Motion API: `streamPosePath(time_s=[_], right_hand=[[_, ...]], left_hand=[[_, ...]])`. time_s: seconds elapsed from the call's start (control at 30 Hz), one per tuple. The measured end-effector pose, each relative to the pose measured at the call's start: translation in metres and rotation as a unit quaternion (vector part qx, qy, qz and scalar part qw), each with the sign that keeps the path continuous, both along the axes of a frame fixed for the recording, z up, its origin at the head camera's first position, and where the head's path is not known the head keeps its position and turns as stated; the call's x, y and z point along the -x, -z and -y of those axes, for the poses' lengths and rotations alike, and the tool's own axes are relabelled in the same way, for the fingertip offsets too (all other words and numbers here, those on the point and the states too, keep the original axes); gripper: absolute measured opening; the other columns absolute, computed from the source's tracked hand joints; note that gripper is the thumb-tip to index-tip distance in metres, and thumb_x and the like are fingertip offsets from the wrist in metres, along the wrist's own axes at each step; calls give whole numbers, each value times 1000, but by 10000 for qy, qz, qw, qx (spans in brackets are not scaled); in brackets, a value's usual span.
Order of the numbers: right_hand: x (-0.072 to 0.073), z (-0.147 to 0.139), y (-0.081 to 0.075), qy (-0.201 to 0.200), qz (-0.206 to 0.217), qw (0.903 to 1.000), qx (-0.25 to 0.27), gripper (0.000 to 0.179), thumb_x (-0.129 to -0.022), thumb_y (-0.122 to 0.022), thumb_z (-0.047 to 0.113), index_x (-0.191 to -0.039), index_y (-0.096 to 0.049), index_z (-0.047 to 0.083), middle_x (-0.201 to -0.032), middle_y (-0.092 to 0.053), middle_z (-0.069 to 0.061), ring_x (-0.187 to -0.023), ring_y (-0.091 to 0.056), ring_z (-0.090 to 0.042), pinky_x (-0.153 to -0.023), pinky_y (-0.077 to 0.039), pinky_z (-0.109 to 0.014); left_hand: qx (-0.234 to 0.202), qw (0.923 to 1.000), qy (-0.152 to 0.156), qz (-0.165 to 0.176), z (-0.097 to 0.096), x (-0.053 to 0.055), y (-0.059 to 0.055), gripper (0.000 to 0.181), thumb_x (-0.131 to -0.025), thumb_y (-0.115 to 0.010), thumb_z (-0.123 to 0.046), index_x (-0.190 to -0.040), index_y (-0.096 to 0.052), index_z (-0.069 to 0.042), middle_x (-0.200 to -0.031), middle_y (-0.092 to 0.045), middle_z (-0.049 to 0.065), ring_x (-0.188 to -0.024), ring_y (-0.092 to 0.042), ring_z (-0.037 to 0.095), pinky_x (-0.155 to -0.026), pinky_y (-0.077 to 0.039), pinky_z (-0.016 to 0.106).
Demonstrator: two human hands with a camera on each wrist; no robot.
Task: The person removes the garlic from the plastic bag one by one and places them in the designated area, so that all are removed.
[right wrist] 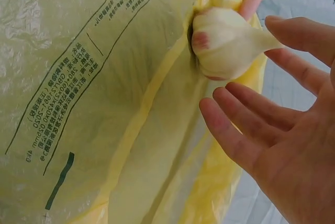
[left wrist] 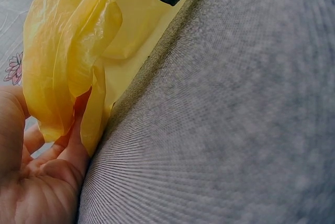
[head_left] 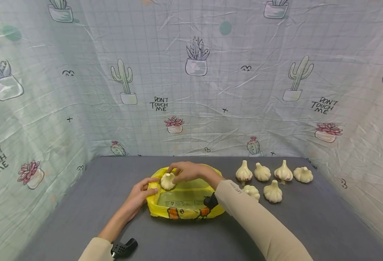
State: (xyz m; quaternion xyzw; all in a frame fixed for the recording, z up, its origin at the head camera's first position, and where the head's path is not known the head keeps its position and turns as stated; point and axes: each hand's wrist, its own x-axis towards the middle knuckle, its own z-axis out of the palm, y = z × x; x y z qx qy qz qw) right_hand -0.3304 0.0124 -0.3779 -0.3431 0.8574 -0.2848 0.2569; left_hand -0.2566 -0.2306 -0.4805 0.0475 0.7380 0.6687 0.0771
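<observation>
A yellow plastic bag (head_left: 184, 213) with printed lettering lies spread on the grey table, its rim raised around a flattened middle. My left hand (head_left: 137, 197) grips the bag's left rim, the film bunched between thumb and fingers, as the yellow folds (left wrist: 68, 51) in the left wrist view show. Inside the left end of the bag stands a pale garlic bulb (head_left: 167, 181). My right hand (head_left: 188, 171) reaches over the bag, thumb and index finger on either side of the bulb's stem. The right wrist view shows pink patches on this garlic bulb (right wrist: 220, 43) and my other fingers extended.
Several more garlic bulbs (head_left: 244, 172) stand in two loose rows on the table at the back right, partly behind the right sleeve (head_left: 243, 203). A patterned sheet (head_left: 191, 137) with plant drawings encloses the back and sides of the grey table (head_left: 113, 177).
</observation>
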Motion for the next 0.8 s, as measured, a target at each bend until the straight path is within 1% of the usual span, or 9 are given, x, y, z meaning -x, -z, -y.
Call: streamPosePath(time_s=[0.17, 0.27, 0.37, 0.5, 0.7, 0.8], right_hand=[[-1, 4, 1, -160, -405, 9990, -129, 33, -98, -68, 20, -130, -62, 17, -147, -58, -15, -138, -53, -33, -101, -53, -41], [-1, 7, 2, -187, -501, 9984, -172, 29, -96, -69, 19, -124, -62, 17, -145, -60, -14, -137, -54, -31, -99, -52, -37], [-2, 10, 2, -196, -518, 9983, -152, 28, -95, -70, 17, -121, -61, 14, -142, -62, -12, -132, -57, -28, -93, -52, -33], [-3, 14, 3, -201, -547, 9982, -123, 27, -94, -70, 14, -119, -60, 13, -136, -63, -9, -120, -59, -21, -87, -49, -29], [-2, 17, 7, -152, -606, 9980, -101, 21, -95, -72, 12, -110, -56, 13, -128, -63, -7, -104, -55, -16, -80, -44, -28], [-1, 19, 11, -134, -614, 9980, -96, 22, -94, -73, 12, -107, -55, 14, -126, -63, -6, -100, -53, -16, -79, -43, -27]], left_hand=[[7, 10000, 9, -19, 0, 0, 0, 50, -103, -63, -18, -150, -50, -5, -153, -47, 24, -111, -66, 22, -84, -59, 31], [-8, 10000, 19, -19, 0, -1, 1, 51, -103, -64, -18, -150, -49, -6, -154, -46, 24, -110, -67, 22, -84, -60, 31], [-9, 10000, 35, -30, 0, -1, 0, 51, -103, -63, -18, -151, -49, -6, -155, -46, 24, -111, -66, 23, -84, -59, 31], [18, 10000, -2, -33, -1, -1, -1, 50, -103, -63, -17, -150, -49, -6, -156, -45, 23, -110, -66, 22, -84, -59, 31], [4, 10000, 9, -47, -2, 0, -2, 49, -103, -62, -15, -150, -49, -5, -158, -43, 23, -113, -66, 23, -86, -59, 31], [13, 10000, -20, -45, -1, -1, -1, 49, -103, -62, -15, -150, -50, -5, -159, -41, 23, -114, -65, 23, -86, -59, 31]])
